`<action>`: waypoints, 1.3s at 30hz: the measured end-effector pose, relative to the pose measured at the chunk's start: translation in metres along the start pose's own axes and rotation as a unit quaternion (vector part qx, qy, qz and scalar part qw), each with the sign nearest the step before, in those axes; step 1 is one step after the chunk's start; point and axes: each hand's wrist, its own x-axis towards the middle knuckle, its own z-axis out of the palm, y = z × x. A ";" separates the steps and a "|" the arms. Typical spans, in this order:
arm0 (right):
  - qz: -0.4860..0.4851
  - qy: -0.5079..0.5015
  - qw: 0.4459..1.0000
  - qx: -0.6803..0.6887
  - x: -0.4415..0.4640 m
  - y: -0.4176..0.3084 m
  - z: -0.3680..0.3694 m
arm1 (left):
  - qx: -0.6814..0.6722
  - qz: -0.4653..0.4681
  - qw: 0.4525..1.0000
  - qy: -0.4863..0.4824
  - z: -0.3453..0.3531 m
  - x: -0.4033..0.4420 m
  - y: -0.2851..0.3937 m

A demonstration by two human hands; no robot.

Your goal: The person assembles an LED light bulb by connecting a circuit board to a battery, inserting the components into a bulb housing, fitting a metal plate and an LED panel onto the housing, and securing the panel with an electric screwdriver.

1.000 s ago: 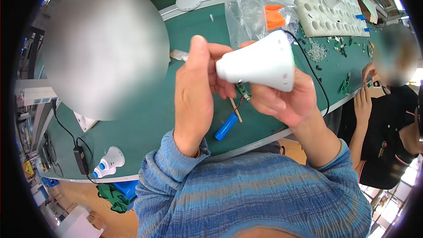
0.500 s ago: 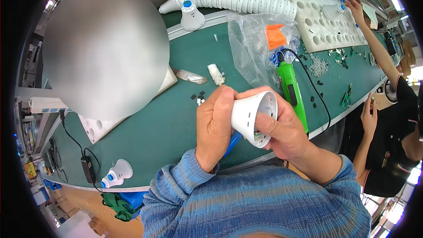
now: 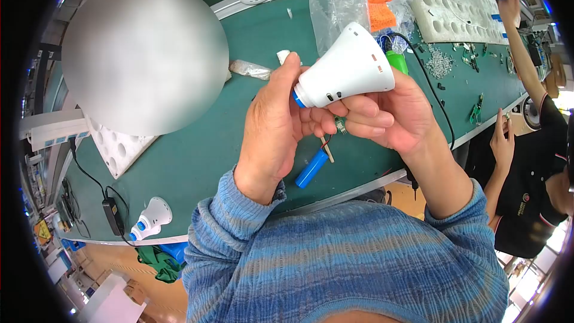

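A white cone-shaped housing (image 3: 347, 69) with small slots is held between my two hands above the green table. My left hand (image 3: 272, 122) closes round its narrow end, where a blue piece shows. My right hand (image 3: 397, 110) grips the wide end from below and the right, its fingers curled under the slotted side. Just beneath my fingers is a small green circuit board (image 3: 339, 124), partly hidden. A blue cylinder (image 3: 312, 169) on a wire lies below it, beside a thin wooden stick (image 3: 328, 151).
Behind are a plastic bag (image 3: 341, 12) with an orange label, a green tool (image 3: 396, 63) and a holed foam tray (image 3: 436, 21). Another white housing (image 3: 152, 216) lies front left. A co-worker (image 3: 532, 185) sits at the right. A blurred disc covers the upper left.
The housing has turned from its open wide end facing me to its slotted side showing, its narrow end lower left. The blue cylinder is now more exposed.
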 end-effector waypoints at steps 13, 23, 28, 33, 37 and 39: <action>-0.012 -0.007 0.999 0.032 -0.004 0.001 -0.012 | 0.025 0.007 0.999 -0.019 0.002 0.003 -0.001; -0.067 0.063 0.982 -0.164 -0.019 0.009 0.016 | 0.113 0.099 0.988 0.030 0.016 -0.003 -0.012; -0.078 0.074 0.982 -0.157 -0.023 0.014 0.019 | 0.067 0.118 0.990 0.027 0.021 -0.008 -0.017; -0.073 0.124 0.975 -0.168 -0.021 0.013 0.025 | 0.052 0.094 0.994 0.028 0.018 -0.003 -0.017; -0.075 0.121 0.977 -0.157 -0.017 0.013 0.019 | 0.025 0.083 0.996 0.019 0.015 0.004 -0.021; -0.070 0.128 0.978 -0.151 -0.016 0.011 0.019 | 0.026 0.036 0.999 0.008 0.011 0.005 -0.014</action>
